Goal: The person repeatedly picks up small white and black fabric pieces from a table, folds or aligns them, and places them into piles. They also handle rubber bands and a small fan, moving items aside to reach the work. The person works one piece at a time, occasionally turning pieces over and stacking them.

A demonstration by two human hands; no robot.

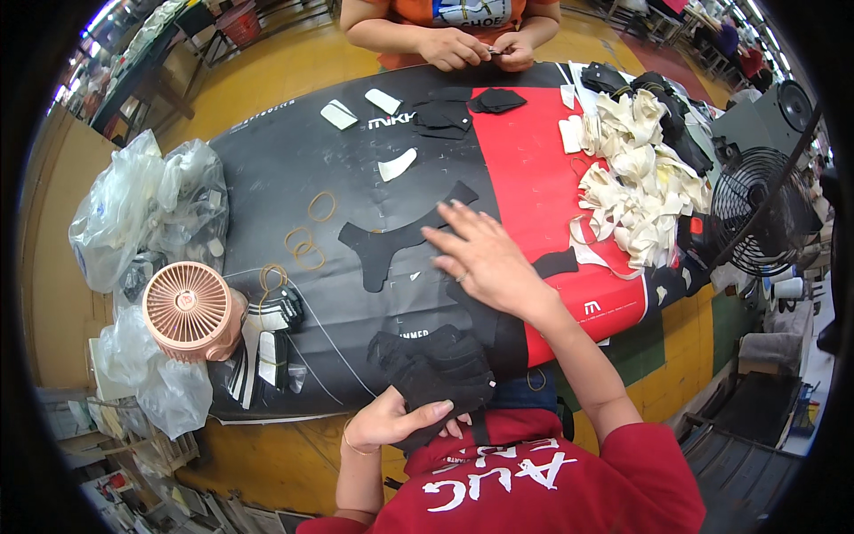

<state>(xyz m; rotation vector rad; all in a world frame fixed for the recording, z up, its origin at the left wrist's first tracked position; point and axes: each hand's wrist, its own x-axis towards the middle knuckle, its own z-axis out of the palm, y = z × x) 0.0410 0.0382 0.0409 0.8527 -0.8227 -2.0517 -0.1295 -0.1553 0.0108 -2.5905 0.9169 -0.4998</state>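
Observation:
Near the table's front edge, my left hand [398, 420] grips a stack of black fabric pieces [436, 365], thumb on top and fingers mostly underneath. My right hand [485, 260] is open, palm down, fingers spread toward the far left. Its fingertips are at the right arm of a flat, Y-shaped black fabric piece [378, 247]; whether they touch it I cannot tell. Another black piece [485, 316], partly hidden by my right hand and forearm, lies between that hand and the stack. Small white scraps lie around these pieces.
Cream fabric strips [636, 169] are heaped at right near a black fan [765, 209]. At left stand a pink fan [187, 311], plastic bags [147, 205] and bundled strips [267, 343]. Rubber bands [304, 247] lie mid-left. Across the table, a person's hands [480, 49] hold something small.

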